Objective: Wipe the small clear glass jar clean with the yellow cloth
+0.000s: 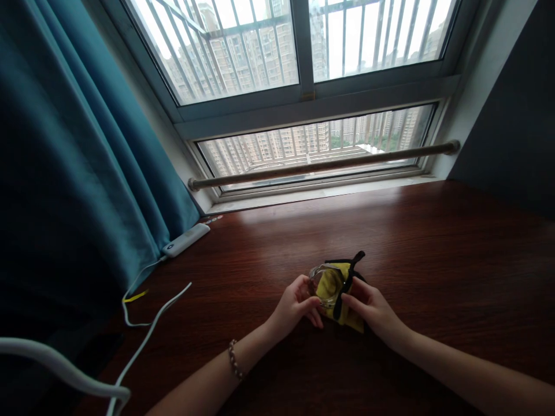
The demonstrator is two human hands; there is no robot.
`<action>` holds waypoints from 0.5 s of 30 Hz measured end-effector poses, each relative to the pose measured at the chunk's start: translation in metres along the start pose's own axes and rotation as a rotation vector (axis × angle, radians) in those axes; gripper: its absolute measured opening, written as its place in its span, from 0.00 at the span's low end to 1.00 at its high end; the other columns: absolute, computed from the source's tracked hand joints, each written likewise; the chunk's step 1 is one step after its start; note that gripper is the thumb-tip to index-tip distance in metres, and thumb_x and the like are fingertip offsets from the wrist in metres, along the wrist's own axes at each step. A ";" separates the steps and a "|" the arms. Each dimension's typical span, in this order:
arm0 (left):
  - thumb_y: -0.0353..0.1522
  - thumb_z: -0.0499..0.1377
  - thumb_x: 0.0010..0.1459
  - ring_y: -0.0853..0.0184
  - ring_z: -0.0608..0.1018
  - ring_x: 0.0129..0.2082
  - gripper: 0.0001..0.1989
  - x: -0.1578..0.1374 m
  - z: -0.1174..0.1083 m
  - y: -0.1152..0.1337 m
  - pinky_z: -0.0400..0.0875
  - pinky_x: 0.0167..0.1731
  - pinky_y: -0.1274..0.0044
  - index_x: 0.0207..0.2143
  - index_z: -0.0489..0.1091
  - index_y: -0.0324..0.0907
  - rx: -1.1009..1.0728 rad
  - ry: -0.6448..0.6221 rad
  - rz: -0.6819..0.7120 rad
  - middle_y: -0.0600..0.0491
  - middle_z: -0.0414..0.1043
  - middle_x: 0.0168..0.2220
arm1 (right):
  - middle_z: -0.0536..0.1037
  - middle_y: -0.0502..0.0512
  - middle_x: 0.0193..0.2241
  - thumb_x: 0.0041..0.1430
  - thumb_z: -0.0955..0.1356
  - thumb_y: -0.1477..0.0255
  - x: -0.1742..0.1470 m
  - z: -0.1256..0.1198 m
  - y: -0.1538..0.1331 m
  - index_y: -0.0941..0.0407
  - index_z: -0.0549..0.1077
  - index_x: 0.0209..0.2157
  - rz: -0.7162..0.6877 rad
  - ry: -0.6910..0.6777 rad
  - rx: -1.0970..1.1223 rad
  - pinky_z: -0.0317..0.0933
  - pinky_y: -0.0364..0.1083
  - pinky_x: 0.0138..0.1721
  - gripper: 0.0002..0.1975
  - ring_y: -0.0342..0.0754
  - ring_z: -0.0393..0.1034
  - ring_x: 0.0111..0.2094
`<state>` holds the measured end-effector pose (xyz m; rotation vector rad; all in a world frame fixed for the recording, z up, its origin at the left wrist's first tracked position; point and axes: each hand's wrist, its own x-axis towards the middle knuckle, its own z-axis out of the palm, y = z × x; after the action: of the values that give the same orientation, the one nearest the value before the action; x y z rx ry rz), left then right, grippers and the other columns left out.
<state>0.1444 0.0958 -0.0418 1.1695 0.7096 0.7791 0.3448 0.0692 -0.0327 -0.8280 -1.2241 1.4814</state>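
Note:
My left hand and my right hand meet over a dark wooden table. Between them is a small clear glass with a yellow cloth pushed into and around it. The left hand's fingers wrap the near side of the glass. Fingers of the right hand pinch the yellow cloth and a black strap that runs over it. The bottom of the glass is hidden by both hands. A beaded bracelet circles my left wrist.
A white power strip lies at the table's far left by a teal curtain, with white cables trailing toward me. A wooden rail crosses a barred window behind the table. A dark wall stands at right.

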 end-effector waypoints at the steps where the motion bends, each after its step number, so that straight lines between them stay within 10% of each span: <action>1: 0.42 0.64 0.48 0.68 0.77 0.16 0.23 -0.002 0.002 0.002 0.71 0.15 0.82 0.37 0.56 0.40 0.039 0.030 0.025 0.55 0.74 0.23 | 0.76 0.58 0.41 0.52 0.71 0.62 0.000 0.001 -0.002 0.58 0.71 0.44 -0.003 0.013 -0.016 0.65 0.50 0.45 0.20 0.53 0.72 0.41; 9: 0.40 0.66 0.46 0.55 0.75 0.47 0.36 -0.009 0.032 0.022 0.70 0.48 0.65 0.55 0.56 0.41 0.978 0.178 0.449 0.42 0.70 0.48 | 0.77 0.60 0.36 0.53 0.69 0.59 0.004 0.002 0.003 0.60 0.72 0.38 -0.032 0.112 -0.108 0.66 0.49 0.41 0.19 0.56 0.72 0.39; 15: 0.46 0.66 0.44 0.49 0.59 0.61 0.52 0.005 0.038 -0.003 0.58 0.57 0.59 0.63 0.38 0.45 0.853 0.035 0.665 0.36 0.48 0.63 | 0.77 0.60 0.35 0.55 0.68 0.61 0.001 0.001 0.004 0.60 0.71 0.39 -0.065 0.173 -0.242 0.65 0.48 0.39 0.16 0.55 0.71 0.38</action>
<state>0.1784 0.0794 -0.0364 2.2381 0.7021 1.0840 0.3426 0.0696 -0.0368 -1.0447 -1.3021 1.1974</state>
